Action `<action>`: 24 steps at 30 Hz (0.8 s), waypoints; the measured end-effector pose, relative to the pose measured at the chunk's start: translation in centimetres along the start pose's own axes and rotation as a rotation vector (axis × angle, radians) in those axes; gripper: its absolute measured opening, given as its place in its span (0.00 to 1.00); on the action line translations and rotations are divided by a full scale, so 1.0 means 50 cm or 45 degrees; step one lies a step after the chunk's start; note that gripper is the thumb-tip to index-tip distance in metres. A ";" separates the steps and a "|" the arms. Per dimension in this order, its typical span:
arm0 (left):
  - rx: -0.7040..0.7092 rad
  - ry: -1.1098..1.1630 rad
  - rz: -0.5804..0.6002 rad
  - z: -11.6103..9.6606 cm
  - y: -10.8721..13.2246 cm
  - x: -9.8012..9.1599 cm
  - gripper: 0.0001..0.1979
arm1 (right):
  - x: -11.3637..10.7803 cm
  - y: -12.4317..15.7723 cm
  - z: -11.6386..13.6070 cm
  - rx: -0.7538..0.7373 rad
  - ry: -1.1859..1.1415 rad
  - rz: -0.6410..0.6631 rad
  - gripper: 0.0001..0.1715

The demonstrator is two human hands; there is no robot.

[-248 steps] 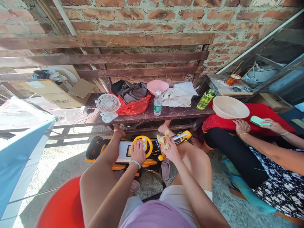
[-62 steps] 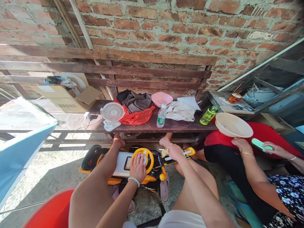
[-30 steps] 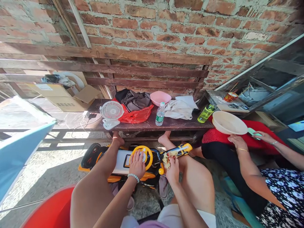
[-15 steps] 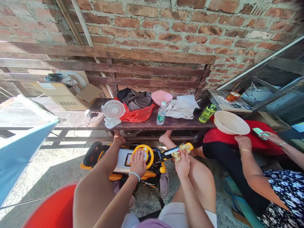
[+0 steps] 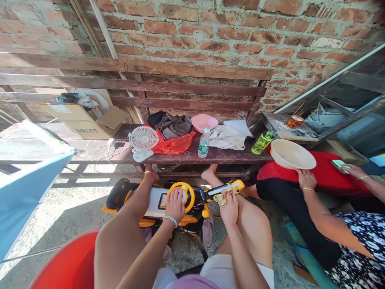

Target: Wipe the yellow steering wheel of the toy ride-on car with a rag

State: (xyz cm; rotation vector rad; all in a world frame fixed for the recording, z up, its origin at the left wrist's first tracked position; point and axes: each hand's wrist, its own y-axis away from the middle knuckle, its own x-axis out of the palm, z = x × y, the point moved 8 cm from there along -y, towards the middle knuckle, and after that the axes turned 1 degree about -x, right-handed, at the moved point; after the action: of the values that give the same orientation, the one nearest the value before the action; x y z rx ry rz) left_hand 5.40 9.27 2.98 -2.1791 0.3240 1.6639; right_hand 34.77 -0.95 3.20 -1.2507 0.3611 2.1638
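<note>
A yellow, white and black ride-on toy digger (image 5: 154, 202) stands between my knees. My left hand (image 5: 175, 206), with a beaded bracelet at the wrist, lies over its yellow steering wheel (image 5: 191, 197), fingers stretched across rim and hub. To the right, my right hand (image 5: 229, 209) is closed on a crumpled pale-yellow patterned cloth (image 5: 221, 199). The cloth presses against the toy's digger arm (image 5: 239, 185). My fingertips there are partly hidden by the cloth.
A wooden bench (image 5: 183, 159) ahead holds a white fan (image 5: 143, 137), a water bottle (image 5: 204, 142), a pink basin (image 5: 205, 123), a green bottle (image 5: 262, 142) and a cardboard box (image 5: 81, 122). At right, another person's hand (image 5: 306, 179) touches a cream basin (image 5: 293, 154); their other hand holds a phone (image 5: 340, 165).
My right hand and the cloth have shifted slightly left along the digger arm. My left hand stays on the steering wheel. The other person's phone hand has moved a little right.
</note>
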 end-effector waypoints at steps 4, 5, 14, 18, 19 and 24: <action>-0.012 0.006 -0.020 -0.009 0.002 -0.009 0.31 | 0.006 -0.016 -0.032 0.188 -0.245 -0.138 0.37; -0.019 0.007 -0.027 -0.011 0.002 -0.012 0.31 | 0.017 -0.006 -0.032 0.216 -0.321 -0.151 0.37; -0.014 0.017 -0.051 -0.015 0.003 -0.020 0.30 | 0.148 0.088 -0.003 0.415 -1.082 0.317 0.29; -0.014 0.020 -0.037 -0.013 0.002 -0.019 0.30 | 0.147 0.076 -0.013 0.523 -1.141 0.374 0.23; -0.014 0.020 -0.027 -0.013 0.002 -0.018 0.31 | 0.143 0.071 -0.021 0.578 -1.179 0.320 0.22; -0.024 0.014 0.007 -0.012 0.000 -0.019 0.31 | 0.100 0.040 -0.074 0.745 -1.256 -0.114 0.21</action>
State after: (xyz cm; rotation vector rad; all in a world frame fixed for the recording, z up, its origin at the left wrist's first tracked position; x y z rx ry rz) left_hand 5.65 8.98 4.05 -2.2036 0.3186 1.6649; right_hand 34.22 -2.55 -3.12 0.1534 0.4360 2.0824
